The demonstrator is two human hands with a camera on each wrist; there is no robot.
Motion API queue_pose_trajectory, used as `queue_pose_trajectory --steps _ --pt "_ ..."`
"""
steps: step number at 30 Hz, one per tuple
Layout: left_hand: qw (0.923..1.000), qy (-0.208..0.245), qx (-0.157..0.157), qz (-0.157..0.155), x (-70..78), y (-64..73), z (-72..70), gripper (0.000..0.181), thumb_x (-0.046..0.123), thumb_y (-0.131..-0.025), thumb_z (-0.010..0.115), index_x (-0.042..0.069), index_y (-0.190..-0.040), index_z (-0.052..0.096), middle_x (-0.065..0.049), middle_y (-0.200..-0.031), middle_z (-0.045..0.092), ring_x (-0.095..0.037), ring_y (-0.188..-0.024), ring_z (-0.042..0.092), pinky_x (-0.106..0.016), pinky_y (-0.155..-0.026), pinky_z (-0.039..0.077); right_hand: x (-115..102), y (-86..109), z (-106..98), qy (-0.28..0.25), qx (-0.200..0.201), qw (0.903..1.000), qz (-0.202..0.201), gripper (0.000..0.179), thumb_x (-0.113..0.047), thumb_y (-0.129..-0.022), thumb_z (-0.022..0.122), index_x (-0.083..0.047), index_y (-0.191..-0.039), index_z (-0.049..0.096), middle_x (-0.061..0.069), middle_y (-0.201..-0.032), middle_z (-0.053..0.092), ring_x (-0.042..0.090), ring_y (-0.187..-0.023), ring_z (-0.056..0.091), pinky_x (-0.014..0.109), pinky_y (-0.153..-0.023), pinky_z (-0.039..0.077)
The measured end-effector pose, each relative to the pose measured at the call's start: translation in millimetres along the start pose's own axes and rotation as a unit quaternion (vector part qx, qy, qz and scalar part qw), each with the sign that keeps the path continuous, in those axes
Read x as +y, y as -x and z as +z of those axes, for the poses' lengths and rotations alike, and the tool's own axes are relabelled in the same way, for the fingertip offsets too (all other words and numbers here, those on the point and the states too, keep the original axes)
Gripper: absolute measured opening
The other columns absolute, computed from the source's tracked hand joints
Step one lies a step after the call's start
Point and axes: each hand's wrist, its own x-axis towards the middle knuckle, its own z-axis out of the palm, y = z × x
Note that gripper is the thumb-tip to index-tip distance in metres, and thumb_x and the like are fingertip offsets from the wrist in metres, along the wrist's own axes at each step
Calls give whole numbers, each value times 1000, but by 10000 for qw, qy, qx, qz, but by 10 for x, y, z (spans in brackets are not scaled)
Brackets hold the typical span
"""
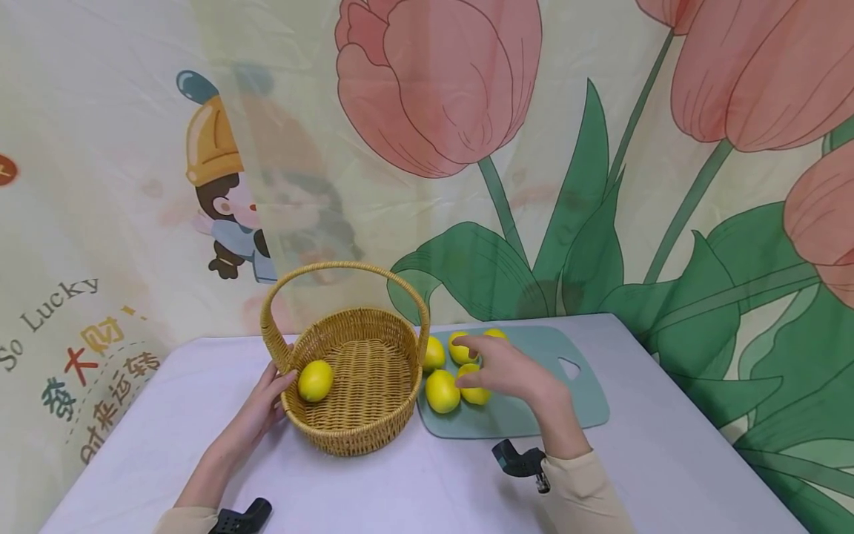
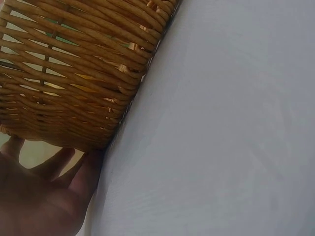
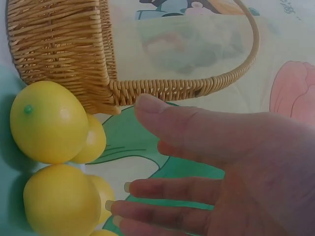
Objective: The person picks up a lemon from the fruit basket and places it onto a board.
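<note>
A round wicker basket (image 1: 360, 437) with a tall arched handle stands on the table, one yellow lemon (image 1: 316, 380) inside it at the left. My left hand (image 1: 267, 393) holds the basket's left side near the handle's foot, the thumb at the rim; in the left wrist view its fingers (image 2: 54, 164) lie against the woven outer wall. Over the green cutting board (image 1: 534, 411) hovers my right hand (image 1: 507, 371), fingers and thumb spread apart, holding nothing. Several lemons (image 1: 442, 391) sit on the board just beneath and beside it. In the right wrist view a lemon (image 3: 49, 123) appears left of the thumb.
White cloth covers the table (image 1: 460, 475). Behind it hangs a printed curtain (image 1: 300, 133) with tulips and a cartoon figure. The board's right end has a small hole (image 1: 569, 368). The basket's handle (image 1: 347, 265) arches high beside the board's left edge.
</note>
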Motion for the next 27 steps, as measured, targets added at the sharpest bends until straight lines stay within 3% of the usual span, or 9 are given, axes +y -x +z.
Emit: queue_pose_trajectory --steps 12,20,24,27 --pt "9999 -113 -60 96 -1 4 -12 75 55 -104 36 38 -158 -12 -12 -169 -3 -43 -152 14 -62 -121 20 -245 -12 29 -89 -190 9991 -366 61 -26 -86 78 -17 -142 54 5 -113 65 16 -88 58 32 -77 51" --pt "9997 -49 -130 197 -3 5 -21 73 53 -105 34 36 -158 -12 -15 -168 -2 -43 -152 17 -60 -121 23 -387 -74 115 -231 -358 9954 -852 60 -22 -87 76 -15 -142 54 10 -125 65 23 -100 63 36 -83 54" --pt "9997 -1 -152 199 7 12 -21 73 53 -105 35 36 -158 -12 -14 -168 -3 -43 -152 15 -60 -121 21 -430 -125 179 -272 -336 9937 -1031 59 -20 -87 76 -14 -142 54 6 -129 64 25 -111 63 36 -89 54" --pt "9996 15 -197 211 14 16 -23 73 52 -105 35 35 -158 -13 -13 -169 -4 -43 -153 12 -60 -121 19 -461 -164 227 -267 -333 9930 -1099 61 -20 -87 76 -14 -143 52 2 -129 63 23 -108 63 33 -86 54"
